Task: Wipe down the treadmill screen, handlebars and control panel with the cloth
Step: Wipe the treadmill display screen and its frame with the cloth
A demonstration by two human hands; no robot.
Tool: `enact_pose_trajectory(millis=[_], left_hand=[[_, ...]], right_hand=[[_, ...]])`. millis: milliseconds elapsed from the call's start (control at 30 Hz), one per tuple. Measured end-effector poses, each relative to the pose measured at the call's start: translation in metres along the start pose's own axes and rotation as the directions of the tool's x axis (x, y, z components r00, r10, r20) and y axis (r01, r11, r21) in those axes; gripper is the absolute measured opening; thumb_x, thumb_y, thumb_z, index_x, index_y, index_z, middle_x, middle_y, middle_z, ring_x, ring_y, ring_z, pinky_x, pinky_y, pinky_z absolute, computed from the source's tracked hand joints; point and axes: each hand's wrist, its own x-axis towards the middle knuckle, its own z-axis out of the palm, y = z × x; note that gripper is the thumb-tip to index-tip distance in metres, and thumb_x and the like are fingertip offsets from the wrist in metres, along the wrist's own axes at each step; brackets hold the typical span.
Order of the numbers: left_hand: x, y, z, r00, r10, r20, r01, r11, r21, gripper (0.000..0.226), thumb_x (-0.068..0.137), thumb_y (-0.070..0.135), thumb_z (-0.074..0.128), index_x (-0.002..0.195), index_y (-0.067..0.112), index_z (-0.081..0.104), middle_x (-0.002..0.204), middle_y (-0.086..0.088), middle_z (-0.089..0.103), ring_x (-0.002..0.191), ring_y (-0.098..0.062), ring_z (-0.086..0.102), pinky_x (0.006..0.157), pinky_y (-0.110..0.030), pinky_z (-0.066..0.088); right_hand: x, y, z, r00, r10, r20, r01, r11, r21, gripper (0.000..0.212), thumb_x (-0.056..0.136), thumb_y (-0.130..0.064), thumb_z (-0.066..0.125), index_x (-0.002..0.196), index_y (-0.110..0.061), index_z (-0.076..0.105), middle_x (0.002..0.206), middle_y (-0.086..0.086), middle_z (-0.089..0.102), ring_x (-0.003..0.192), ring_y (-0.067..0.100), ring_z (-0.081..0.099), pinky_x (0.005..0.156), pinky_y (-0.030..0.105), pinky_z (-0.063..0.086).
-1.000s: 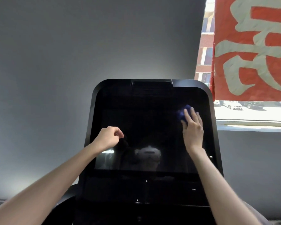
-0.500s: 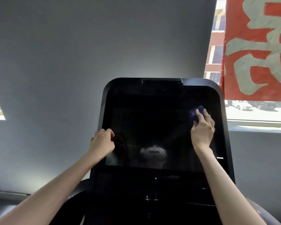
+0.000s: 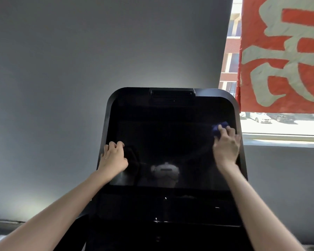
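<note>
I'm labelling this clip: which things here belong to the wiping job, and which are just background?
Job: treadmill screen, blue cloth, right hand pressing the cloth, left hand holding the screen's edge.
Background: red banner, window, grey wall, parked cars.

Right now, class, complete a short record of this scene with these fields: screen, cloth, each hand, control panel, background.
screen: dark, reflecting a white headset
cloth: blue, bunched, against the screen's upper right
right hand: presses the cloth to the glass
left hand: fingers curled at the screen's left edge, gripping it
control panel: below the screen, untouched
background: grey wall; red banner over the window at right
</note>
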Motion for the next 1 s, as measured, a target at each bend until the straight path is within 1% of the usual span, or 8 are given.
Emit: enact_pose_trajectory(millis=[100,267,400,500,633,767,900,1000], left_hand=[[0.001,0.016,0.005,0.998,0.048,-0.031,-0.049,0.998,-0.025,0.051,0.088,0.01,0.05,0.137,0.012,0.035,0.134,-0.011,0.037,0.124,-0.026,0.034,0.1,-0.034,0.035],[0.005,0.037,0.009,0.989,0.145,-0.027,-0.146,0.988,-0.046,0.051,0.089,0.01,0.051,0.137,0.013,0.036,0.134,-0.01,0.038,0.125,-0.025,0.034,0.098,-0.032,0.036],[0.006,0.039,0.009,0.988,0.154,-0.031,-0.156,0.984,-0.082,0.049,0.088,0.009,0.05,0.136,0.013,0.038,0.133,-0.009,0.04,0.124,-0.024,0.035,0.097,-0.032,0.037],[-0.001,0.039,0.014,0.988,0.15,-0.026,-0.152,0.983,-0.101,0.048,0.089,0.008,0.05,0.135,0.012,0.039,0.131,-0.009,0.041,0.123,-0.024,0.036,0.098,-0.031,0.038],[-0.006,0.047,0.022,0.986,0.161,-0.035,-0.164,0.979,-0.12,0.043,0.088,0.007,0.05,0.131,0.01,0.043,0.126,-0.01,0.044,0.119,-0.024,0.039,0.098,-0.032,0.042],[-0.006,0.054,0.022,0.98,0.196,-0.022,-0.197,0.97,-0.141,0.041,0.088,0.006,0.049,0.128,0.01,0.044,0.12,-0.008,0.047,0.114,-0.023,0.042,0.096,-0.033,0.043],[-0.009,0.049,0.02,0.984,0.178,-0.008,-0.178,0.973,-0.147,0.04,0.087,0.005,0.049,0.127,0.01,0.046,0.117,-0.008,0.049,0.114,-0.023,0.043,0.098,-0.035,0.042],[-0.015,0.046,0.025,0.987,0.162,0.014,-0.159,0.977,-0.145,0.038,0.088,0.006,0.049,0.126,0.01,0.047,0.117,-0.008,0.049,0.114,-0.023,0.044,0.097,-0.033,0.042]], right_hand=[[-0.067,-0.033,0.02,0.98,-0.197,-0.015,0.197,0.98,0.019,0.04,0.075,-0.017,0.068,0.114,-0.014,0.061,0.109,0.012,0.056,0.091,0.036,0.048,0.075,0.042,0.046],[-0.107,0.002,0.026,0.732,-0.68,0.034,0.681,0.733,0.009,0.037,0.083,-0.026,0.053,0.12,-0.024,0.061,0.122,0.004,0.06,0.103,0.02,0.05,0.084,0.033,0.047],[-0.043,0.035,0.003,0.953,-0.299,-0.053,0.298,0.954,-0.021,0.038,0.084,-0.01,0.061,0.121,-0.018,0.061,0.129,0.009,0.057,0.109,0.031,0.055,0.089,0.041,0.047],[-0.029,0.023,-0.004,0.999,0.041,-0.034,-0.039,0.997,0.067,0.041,0.084,-0.006,0.063,0.125,-0.012,0.058,0.134,0.011,0.051,0.115,0.035,0.05,0.094,0.045,0.043],[-0.109,-0.007,0.018,0.979,-0.203,-0.017,0.203,0.972,0.12,0.044,0.07,0.0,0.073,0.111,-0.013,0.066,0.126,0.009,0.059,0.112,0.03,0.052,0.094,0.037,0.039],[-0.136,0.03,0.011,0.8,-0.595,0.075,0.587,0.802,0.107,0.053,0.069,-0.004,0.075,0.117,-0.023,0.064,0.133,0.0,0.055,0.12,0.021,0.052,0.096,0.029,0.041],[-0.06,0.047,-0.007,0.978,-0.205,0.03,0.203,0.976,0.078,0.044,0.078,0.001,0.067,0.119,-0.015,0.063,0.133,0.008,0.055,0.114,0.033,0.055,0.094,0.042,0.047],[-0.049,0.028,-0.006,0.999,0.035,0.021,-0.037,0.989,0.142,0.037,0.083,-0.001,0.063,0.12,-0.009,0.062,0.134,0.011,0.053,0.119,0.035,0.049,0.096,0.046,0.041]])
